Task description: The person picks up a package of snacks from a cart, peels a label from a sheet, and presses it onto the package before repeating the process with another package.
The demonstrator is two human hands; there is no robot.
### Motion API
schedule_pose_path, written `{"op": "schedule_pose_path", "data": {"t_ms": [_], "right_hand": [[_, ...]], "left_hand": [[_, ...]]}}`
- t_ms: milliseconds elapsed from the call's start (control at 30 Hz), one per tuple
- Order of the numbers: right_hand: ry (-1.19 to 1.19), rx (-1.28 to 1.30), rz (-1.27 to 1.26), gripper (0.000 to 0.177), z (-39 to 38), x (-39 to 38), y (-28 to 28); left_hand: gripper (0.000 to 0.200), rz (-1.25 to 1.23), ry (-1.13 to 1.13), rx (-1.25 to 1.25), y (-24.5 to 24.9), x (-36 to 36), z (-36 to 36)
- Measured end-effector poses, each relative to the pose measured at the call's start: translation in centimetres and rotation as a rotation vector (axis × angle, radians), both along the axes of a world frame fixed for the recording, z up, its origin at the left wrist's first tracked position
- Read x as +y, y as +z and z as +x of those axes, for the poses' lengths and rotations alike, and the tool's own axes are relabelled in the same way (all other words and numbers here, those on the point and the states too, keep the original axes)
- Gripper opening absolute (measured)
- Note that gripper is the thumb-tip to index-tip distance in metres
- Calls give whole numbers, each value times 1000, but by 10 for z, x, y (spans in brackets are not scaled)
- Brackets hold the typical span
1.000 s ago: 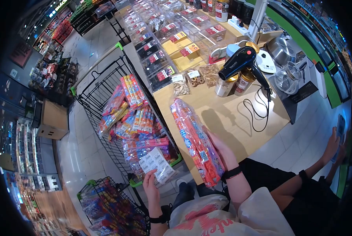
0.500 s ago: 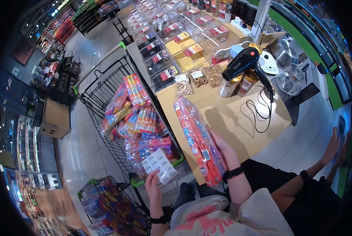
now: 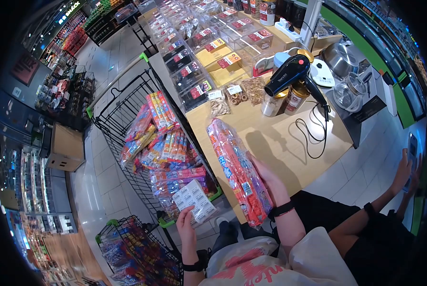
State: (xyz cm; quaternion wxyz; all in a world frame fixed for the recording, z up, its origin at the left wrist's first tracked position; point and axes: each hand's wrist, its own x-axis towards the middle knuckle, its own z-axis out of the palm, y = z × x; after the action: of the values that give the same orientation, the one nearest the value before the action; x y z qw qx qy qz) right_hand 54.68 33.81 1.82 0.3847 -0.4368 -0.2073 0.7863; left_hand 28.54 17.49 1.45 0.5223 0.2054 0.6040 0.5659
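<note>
In my left hand (image 3: pixel 187 220) a white sheet of printed price labels (image 3: pixel 194 200) is pinched at its lower corner between thumb and fingers. My right hand (image 3: pixel 267 177) grips the right side of a long, clear-wrapped pack of red and pink snack sticks (image 3: pixel 237 171); some of its fingers are hidden behind the pack. The pack slants over the near left edge of the wooden table (image 3: pixel 290 174), with a small barcode label on its lower part. Left of it, similar colourful packs (image 3: pixel 175 145) lie heaped in a black wire shopping cart (image 3: pixel 127 167).
A black hair dryer (image 3: pixel 290 76) rests across jars, its cord (image 3: pixel 311 143) looping over the table. Bagged dried goods (image 3: pixel 218 102) and clear display boxes (image 3: pixel 223 62) fill the far side. Another cart (image 3: pixel 132 252) stands lower left. At right, a person's hands (image 3: pixel 404 171) hold a phone.
The view has shifted slightly, so the table and its goods sit a little further left. Both hands keep their holds, on the label sheet and the pack.
</note>
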Motion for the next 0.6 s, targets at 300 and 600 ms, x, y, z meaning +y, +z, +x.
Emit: {"op": "schedule_pose_path", "data": {"t_ms": [300, 600], "right_hand": [[69, -115, -31, 55, 3, -6, 12], [37, 19, -20, 48, -5, -11, -11]], "left_hand": [[25, -38, -184, 105, 21, 13, 15], [56, 56, -569, 107, 54, 40, 70]]}}
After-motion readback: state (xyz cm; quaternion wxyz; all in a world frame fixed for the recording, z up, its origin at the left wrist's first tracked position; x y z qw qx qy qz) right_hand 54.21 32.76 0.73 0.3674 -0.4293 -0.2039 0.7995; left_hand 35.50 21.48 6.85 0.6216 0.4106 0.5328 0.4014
